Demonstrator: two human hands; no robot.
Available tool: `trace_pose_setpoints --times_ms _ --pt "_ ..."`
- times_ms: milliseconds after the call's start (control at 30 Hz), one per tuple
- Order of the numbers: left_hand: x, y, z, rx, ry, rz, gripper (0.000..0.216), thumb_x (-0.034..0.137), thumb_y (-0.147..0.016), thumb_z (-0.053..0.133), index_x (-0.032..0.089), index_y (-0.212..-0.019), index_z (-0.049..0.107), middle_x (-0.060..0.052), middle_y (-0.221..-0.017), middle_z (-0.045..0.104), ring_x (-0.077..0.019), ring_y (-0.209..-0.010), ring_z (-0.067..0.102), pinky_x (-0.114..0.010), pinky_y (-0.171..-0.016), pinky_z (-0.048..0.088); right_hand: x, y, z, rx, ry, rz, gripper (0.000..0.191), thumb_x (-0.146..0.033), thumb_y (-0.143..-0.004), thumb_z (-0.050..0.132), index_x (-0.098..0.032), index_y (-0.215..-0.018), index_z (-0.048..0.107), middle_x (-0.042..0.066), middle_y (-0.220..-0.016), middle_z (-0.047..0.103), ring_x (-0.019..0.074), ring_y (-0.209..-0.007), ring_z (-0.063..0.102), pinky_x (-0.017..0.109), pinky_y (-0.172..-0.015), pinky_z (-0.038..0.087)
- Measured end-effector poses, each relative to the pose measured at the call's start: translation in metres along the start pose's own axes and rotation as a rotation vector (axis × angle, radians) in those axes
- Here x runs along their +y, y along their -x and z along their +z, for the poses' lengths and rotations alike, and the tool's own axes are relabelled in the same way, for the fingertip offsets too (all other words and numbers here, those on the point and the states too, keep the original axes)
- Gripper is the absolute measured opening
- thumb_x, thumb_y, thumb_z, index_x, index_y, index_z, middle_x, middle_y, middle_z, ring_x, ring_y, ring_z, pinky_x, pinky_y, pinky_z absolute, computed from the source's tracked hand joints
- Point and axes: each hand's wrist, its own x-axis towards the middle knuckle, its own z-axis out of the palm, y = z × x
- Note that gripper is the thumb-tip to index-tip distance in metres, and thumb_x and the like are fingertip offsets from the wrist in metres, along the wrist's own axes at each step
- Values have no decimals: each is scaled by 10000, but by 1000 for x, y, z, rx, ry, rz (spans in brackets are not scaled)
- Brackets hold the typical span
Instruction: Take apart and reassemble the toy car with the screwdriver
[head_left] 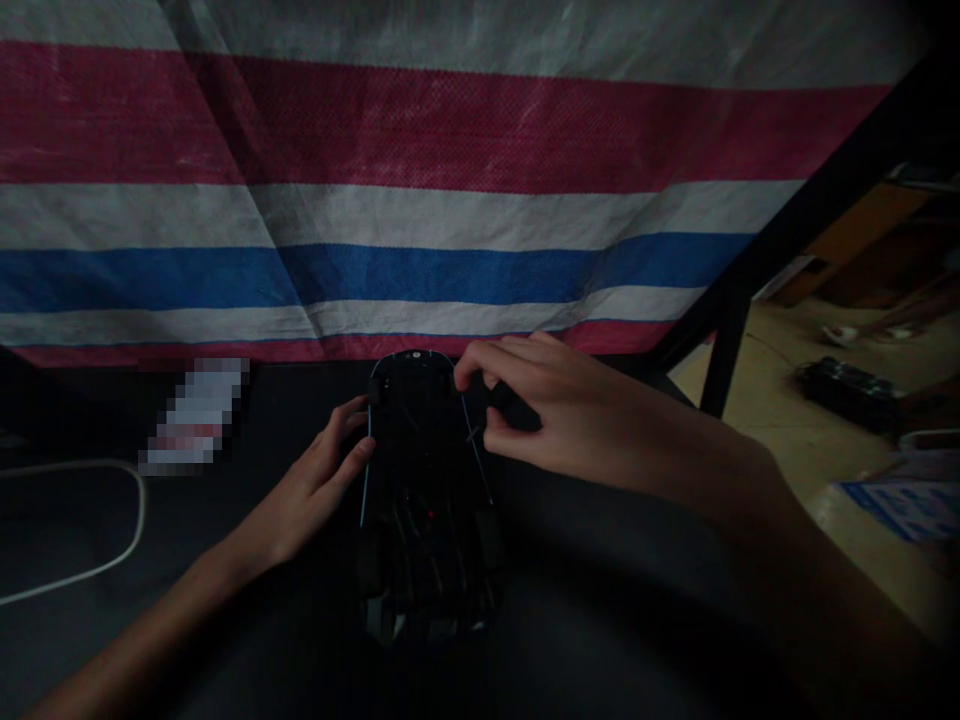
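Note:
A dark toy car (420, 480) lies upside down on the black table, its underside and wheels facing up and a thin light-blue line along its edges. A small red spot shows on its underside. My left hand (319, 480) grips the car's left edge, thumb and fingertips against it. On the other side, my right hand (547, 400) is curled beside the car's upper right edge, fingertips close to the edge. Something small and dark is between its thumb and fingers, too dim to name. A thin short metal piece (474, 432) shows just left of the thumb.
Behind the table (600, 570) hangs a striped red, white and blue plastic sheet (450, 220). A blurred-out pale object (199, 415) and a white cable (139, 520) lie at left. A dark frame post (724, 350) stands at right, with clutter on the floor beyond.

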Motion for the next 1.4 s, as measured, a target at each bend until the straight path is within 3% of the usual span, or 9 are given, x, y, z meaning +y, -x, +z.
trace_pose_setpoints --times_ms 100,267,433,533,633,833,1033,1200,1400 --pt "0 0 0 -1 -12 10 664 627 -1050 379 271 -1607 307 -119 -1639 481 -353 -1492 470 -570 -1234 374 1 0 -1 -7 16 2 180 -159 -950 587 -209 -1120 621 35 -1114 718 191 -1004 647 329 -886 403" --pt "1 -1 0 -11 16 13 645 615 -1055 389 284 -1604 313 -113 -1642 478 -351 -1476 490 -567 -1224 391 4 1 2 -3 63 69 124 -251 -1040 520 -204 -1092 622 8 -863 700 156 -737 615 302 -683 361" --pt "2 -2 1 -32 47 24 667 618 -1056 385 265 -1613 288 -133 -1612 510 -360 -1442 524 -571 -1182 444 -6 6 -1 14 30 56 216 -160 -919 616 -196 -1130 587 38 -1050 715 179 -897 629 297 -770 391" --pt "3 -2 1 -28 39 16 687 632 -1052 381 248 -1614 291 -140 -1600 523 -370 -1443 521 -571 -1177 446 -8 6 -1 19 101 153 126 -248 -1011 545 -199 -1088 632 32 -926 714 171 -786 621 311 -692 351" --pt "5 -2 1 -18 28 19 701 644 -1050 364 233 -1613 291 -150 -1594 527 -371 -1440 522 -576 -1193 421 -5 4 0 8 128 168 206 -295 -1064 476 -203 -1032 658 11 -811 679 152 -691 589 313 -633 305" --pt "5 -1 0 -17 13 33 683 636 -1055 360 245 -1611 295 -155 -1630 484 -366 -1438 530 -568 -1193 424 -5 4 -2 -6 19 134 170 -174 -917 616 -187 -1086 606 31 -1002 709 176 -895 633 289 -744 380" --pt "3 -1 -1 -3 10 45 661 631 -1052 380 267 -1601 322 -145 -1628 491 -370 -1442 528 -584 -1196 419 2 2 0 -17 40 156 154 -273 -1026 501 -197 -1079 624 14 -888 686 152 -731 600 296 -661 350" --pt "-2 -1 0 -18 57 47 656 589 -1069 380 257 -1627 283 -145 -1628 490 -355 -1485 480 -582 -1213 404 0 -1 -1 -13 -31 94 230 -174 -907 602 -203 -1135 587 43 -1064 698 190 -967 629 289 -799 421" --pt "-4 -1 -1 -16 41 45 650 595 -1065 390 277 -1624 291 -123 -1640 479 -349 -1478 491 -565 -1207 417 4 -3 2 -20 -8 134 157 -266 -1023 522 -196 -1100 639 14 -893 699 151 -740 618 287 -691 400"
